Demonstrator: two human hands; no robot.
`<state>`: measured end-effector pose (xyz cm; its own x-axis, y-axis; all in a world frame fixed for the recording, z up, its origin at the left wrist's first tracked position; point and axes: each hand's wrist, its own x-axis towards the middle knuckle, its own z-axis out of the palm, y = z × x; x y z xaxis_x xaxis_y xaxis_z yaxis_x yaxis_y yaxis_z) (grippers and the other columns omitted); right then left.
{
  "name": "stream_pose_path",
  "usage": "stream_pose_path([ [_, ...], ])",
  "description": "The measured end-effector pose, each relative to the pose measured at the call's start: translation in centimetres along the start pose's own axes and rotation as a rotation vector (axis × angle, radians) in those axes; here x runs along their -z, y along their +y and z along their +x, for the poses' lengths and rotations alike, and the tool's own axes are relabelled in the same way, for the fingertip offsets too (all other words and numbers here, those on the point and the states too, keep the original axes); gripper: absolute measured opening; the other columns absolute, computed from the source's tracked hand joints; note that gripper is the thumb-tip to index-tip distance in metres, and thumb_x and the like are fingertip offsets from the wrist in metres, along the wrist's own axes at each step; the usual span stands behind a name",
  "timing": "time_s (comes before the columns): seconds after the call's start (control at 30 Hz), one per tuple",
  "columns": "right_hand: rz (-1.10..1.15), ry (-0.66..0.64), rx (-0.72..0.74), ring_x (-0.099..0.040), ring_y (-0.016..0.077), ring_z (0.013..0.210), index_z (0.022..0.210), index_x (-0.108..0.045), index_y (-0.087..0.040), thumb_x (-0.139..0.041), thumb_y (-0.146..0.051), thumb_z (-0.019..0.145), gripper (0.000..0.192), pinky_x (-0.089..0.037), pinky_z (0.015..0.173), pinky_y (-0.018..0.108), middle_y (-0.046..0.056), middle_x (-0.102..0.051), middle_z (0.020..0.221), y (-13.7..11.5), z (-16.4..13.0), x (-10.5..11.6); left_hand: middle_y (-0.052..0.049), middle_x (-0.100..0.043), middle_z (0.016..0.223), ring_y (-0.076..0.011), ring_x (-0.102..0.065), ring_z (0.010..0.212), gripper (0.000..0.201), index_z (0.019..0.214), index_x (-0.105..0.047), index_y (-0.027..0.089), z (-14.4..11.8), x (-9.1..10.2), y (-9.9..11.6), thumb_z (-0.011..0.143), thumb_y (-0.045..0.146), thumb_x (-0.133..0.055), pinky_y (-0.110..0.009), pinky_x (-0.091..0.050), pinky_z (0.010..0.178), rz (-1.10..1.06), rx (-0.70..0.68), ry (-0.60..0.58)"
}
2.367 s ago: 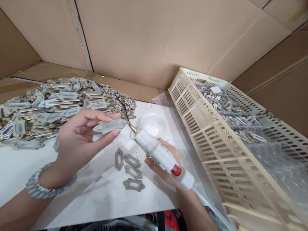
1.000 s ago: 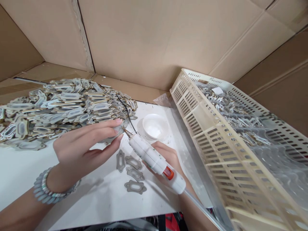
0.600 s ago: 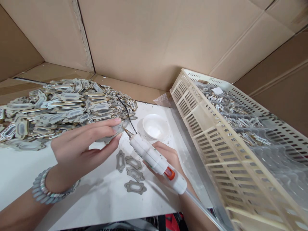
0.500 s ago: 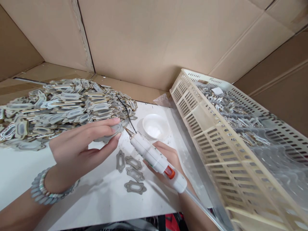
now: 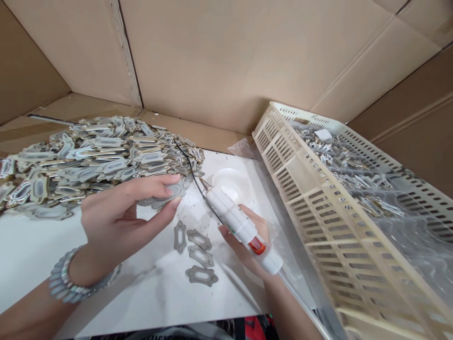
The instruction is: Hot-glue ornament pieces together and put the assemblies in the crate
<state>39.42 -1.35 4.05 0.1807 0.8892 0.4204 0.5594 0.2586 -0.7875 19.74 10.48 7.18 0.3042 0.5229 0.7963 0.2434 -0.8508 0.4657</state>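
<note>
Left hand (image 5: 116, 212) still pinches one flat plaque (image 5: 163, 193) above the counter (image 5: 28, 255); right hand (image 5: 247, 238), gripping the glue gun (image 5: 240, 224), has just pulled its nozzle off, so that dab looks finished.

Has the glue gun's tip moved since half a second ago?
Yes. The glue gun tip drew back right from the held piece, toward the white dish.

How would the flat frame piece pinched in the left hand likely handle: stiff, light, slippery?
The piece likely stays stiff: it juts past the left hand fingertips without drooping. Probably light, since a fingertip pinch carries it. Being thin and flat, it would slide rather than roll if pushed.
</note>
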Motion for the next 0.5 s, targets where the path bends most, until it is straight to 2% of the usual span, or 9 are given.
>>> stream_pose_path([
  [0.13, 0.008, 0.024, -0.053, -0.045, 0.0098, 0.054, 0.075, -0.052, -0.022, -0.061, -0.019, 0.086, 0.015, -0.035, 0.050, 0.023, -0.004, -0.050, 0.068, -0.5, 0.0, 0.1, -0.001, -0.078, 0.097, -0.0159, -0.075, 0.085, 0.013, 0.087, -0.061, 0.023, 0.0, 0.0, -0.1, 0.084, 0.021, -0.074, -0.024, -0.064, 0.070, -0.028, -0.021, 0.006],
  [0.3, 0.012, 0.027, -0.034, -0.047, 0.0105, 0.053, 0.073, -0.052, -0.022, -0.061, -0.019, 0.083, 0.014, -0.035, 0.048, 0.023, -0.004, -0.052, 0.067, -0.3, 0.0, 0.0, 0.000, -0.077, 0.096, -0.0177, -0.075, 0.088, 0.016, 0.092, -0.062, 0.025, -0.2, -0.3, -0.4, 0.084, 0.020, -0.074, -0.028, -0.065, 0.073, -0.078, -0.002, 0.015],
  [0.43, -0.011, 0.037, -0.071, -0.048, 0.0114, 0.053, 0.073, -0.052, -0.022, -0.061, -0.022, 0.084, 0.014, -0.037, 0.049, 0.024, -0.003, -0.053, 0.066, -0.3, 0.0, -0.1, -0.001, -0.076, 0.098, -0.0190, -0.074, 0.095, 0.035, 0.109, -0.058, 0.026, 0.0, -0.5, -0.7, 0.081, 0.020, -0.076, -0.032, -0.064, 0.082, -0.161, 0.077, 0.032],
  [0.5, -0.013, 0.041, -0.085, -0.050, 0.0121, 0.055, 0.073, -0.053, -0.022, -0.061, -0.023, 0.085, 0.014, -0.039, 0.050, 0.024, -0.002, -0.053, 0.067, -0.3, 0.1, -0.1, -0.001, -0.075, 0.096, -0.0192, -0.074, 0.094, 0.041, 0.114, -0.054, 0.027, 0.1, -0.6, -1.0, 0.079, 0.020, -0.077, -0.032, -0.064, 0.078, -0.182, 0.085, 0.046],
])
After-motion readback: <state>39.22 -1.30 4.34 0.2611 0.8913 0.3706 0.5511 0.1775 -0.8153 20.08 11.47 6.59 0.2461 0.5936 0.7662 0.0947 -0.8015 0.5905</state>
